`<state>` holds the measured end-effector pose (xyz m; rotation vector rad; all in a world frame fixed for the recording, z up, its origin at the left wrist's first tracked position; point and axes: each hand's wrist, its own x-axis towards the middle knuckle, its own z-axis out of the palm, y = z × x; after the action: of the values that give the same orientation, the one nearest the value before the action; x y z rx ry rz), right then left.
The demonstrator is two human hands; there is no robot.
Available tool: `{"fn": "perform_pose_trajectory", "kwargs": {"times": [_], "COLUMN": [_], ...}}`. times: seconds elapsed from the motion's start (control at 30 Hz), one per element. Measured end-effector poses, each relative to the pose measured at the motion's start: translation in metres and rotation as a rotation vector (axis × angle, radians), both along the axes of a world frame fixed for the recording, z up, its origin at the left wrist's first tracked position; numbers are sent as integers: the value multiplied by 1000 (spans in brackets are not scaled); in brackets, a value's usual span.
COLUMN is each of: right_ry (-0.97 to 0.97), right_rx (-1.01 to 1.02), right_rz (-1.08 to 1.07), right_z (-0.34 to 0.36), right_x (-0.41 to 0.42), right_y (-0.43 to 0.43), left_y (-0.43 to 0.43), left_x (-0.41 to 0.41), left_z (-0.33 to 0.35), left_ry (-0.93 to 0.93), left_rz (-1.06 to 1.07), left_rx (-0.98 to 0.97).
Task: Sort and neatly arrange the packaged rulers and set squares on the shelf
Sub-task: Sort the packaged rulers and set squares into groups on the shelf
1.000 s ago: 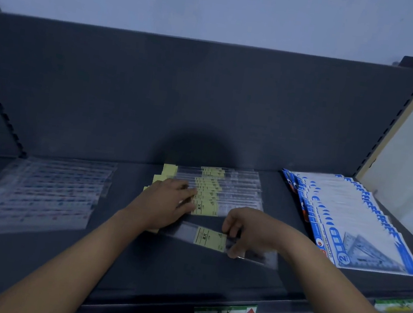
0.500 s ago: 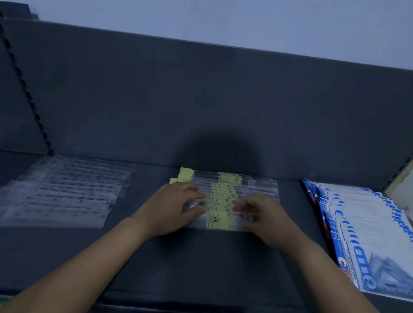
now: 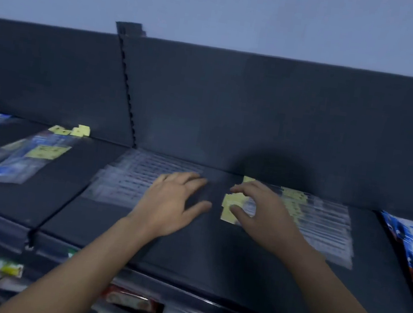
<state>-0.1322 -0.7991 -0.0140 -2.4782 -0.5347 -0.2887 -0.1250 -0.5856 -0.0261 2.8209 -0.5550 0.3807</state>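
our right grip (image 3: 264, 211) pinches the tag end of the yellow-tagged rulers (image 3: 322, 224) on the shelf (image 3: 214, 249); left grip (image 3: 172, 204) lies flat, fingers spread, holding nothing. light, slick sleeves, we judge: take the card tags.

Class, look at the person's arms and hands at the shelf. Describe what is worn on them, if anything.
The left hand and right hand are bare: no gloves, and no ring or watch shows in this blurred picture. The left forearm and right forearm are bare too; no sleeve is in view.
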Motion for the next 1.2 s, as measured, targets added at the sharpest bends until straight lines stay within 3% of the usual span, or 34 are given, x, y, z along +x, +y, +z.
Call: {"fn": "perform_pose_trajectory", "kwargs": {"times": [0.33,0.63,1.2], "right_ry": [-32,32,175], "right_rx": [-135,-228,-321], "right_rz": [162,244,230], "right_z": [15,10,-7], "right_x": [-1,8,162], "right_y": [245,440,622], "left_y": [242,442,627], "left_x": [-51,-58,129], "left_z": [28,19,0], "left_ry": [-30,102,251], "left_rz": [310,502,493], "left_rx": [190,172,136]}}
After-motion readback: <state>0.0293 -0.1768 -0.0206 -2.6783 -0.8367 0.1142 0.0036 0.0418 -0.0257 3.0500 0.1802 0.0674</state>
